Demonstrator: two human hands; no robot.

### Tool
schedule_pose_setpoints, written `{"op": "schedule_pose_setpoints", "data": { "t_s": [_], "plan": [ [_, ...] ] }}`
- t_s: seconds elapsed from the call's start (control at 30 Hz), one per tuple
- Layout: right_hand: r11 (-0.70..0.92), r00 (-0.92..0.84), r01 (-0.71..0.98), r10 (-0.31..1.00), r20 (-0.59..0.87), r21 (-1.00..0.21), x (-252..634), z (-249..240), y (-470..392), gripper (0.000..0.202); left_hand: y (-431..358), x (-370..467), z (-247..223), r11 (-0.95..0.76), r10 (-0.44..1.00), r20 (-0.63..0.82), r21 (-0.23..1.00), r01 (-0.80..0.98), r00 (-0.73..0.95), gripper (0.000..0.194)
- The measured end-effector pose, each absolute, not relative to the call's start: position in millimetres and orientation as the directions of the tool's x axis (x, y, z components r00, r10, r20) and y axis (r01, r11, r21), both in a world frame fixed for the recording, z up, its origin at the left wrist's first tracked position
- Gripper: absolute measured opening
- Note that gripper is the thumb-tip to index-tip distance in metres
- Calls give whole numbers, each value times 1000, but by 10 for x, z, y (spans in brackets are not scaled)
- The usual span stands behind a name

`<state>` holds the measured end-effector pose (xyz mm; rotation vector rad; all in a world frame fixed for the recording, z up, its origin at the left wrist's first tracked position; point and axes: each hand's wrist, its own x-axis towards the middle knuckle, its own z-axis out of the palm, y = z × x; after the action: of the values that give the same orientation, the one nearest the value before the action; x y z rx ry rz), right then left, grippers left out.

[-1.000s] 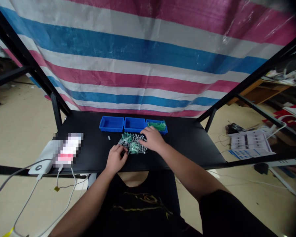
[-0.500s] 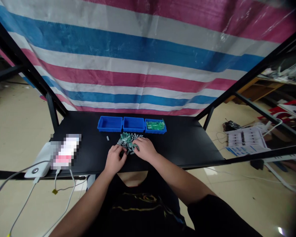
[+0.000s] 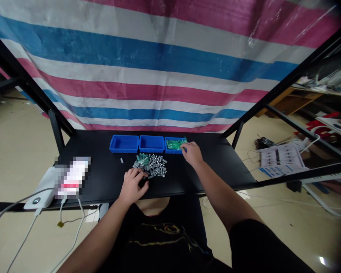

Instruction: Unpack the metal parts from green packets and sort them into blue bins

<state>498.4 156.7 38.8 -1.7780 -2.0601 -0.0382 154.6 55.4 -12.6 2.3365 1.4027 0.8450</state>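
A pile of small grey and metallic cylindrical pieces [image 3: 157,165] lies on the black table, with some green pieces [image 3: 142,158] on its far left side. My left hand [image 3: 134,185] rests at the pile's near left edge, thumb apart from the bent fingers, with nothing visibly gripped. Over the right end of the rightmost blue bin [image 3: 170,152], my right hand [image 3: 192,153] has its fingertips together at the green pieces [image 3: 174,144] inside. What those fingertips hold, if anything, is too small to make out. One loose grey cylinder [image 3: 122,160] lies left of the pile.
A left blue bin [image 3: 124,151] and a middle blue bin [image 3: 151,150] stand in line with the right one. A pixelated phone [image 3: 74,176] and a white power bank [image 3: 41,189] with cables sit at the left. A striped sheet [image 3: 156,91] hangs behind.
My right hand has left the pile and moved right and away from me to the right bin. My left hand has stayed by the pile, its thumb now farther from the fingers.
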Motion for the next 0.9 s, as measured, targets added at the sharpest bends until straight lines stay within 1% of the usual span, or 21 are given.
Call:
{"op": "schedule_pose_setpoints", "data": {
  "t_s": [0.07,0.2,0.37,0.43,0.5,0.57,0.6,0.67,0.7,0.73,0.8,0.9],
  "plan": [
    [203,-138,953,952,273,-224,4995,347,1621,24,558,1548,-127,-478,876,339,526,703,342,19],
    [210,-155,955,955,254,-207,4964,353,1656,20,562,1551,-127,-471,879,348,538,699,325,17],
    [136,-114,982,980,165,-127,4882,397,1601,24,566,1552,-137,-458,886,339,538,708,315,17],
    [112,-93,988,981,171,-106,4781,432,1560,21,567,1551,-141,-456,887,343,536,710,310,17],
    [110,-80,987,967,243,-114,4606,483,1501,17,568,1549,-143,-458,886,347,537,709,309,17],
    [161,-102,974,939,327,-158,4353,526,1426,23,568,1547,-147,-459,885,344,536,709,313,17],
    [226,-152,955,929,338,-191,4204,535,1386,24,568,1546,-149,-459,885,341,533,711,317,17],
    [412,-336,873,896,291,-261,3893,511,1318,26,568,1548,-156,-450,889,337,522,725,309,18],
    [486,-419,825,868,265,-288,3746,478,1296,30,569,1551,-161,-438,893,341,515,737,293,20],
    [526,-468,794,849,245,-306,3613,436,1284,33,571,1555,-166,-422,898,346,508,751,271,23],
    [545,-509,777,838,194,-314,3408,340,1289,41,579,1563,-178,-386,908,358,505,772,219,33],
    [497,-485,821,867,115,-281,3257,225,1341,46,596,1576,-200,-355,915,365,520,777,174,45]
  ]
}}
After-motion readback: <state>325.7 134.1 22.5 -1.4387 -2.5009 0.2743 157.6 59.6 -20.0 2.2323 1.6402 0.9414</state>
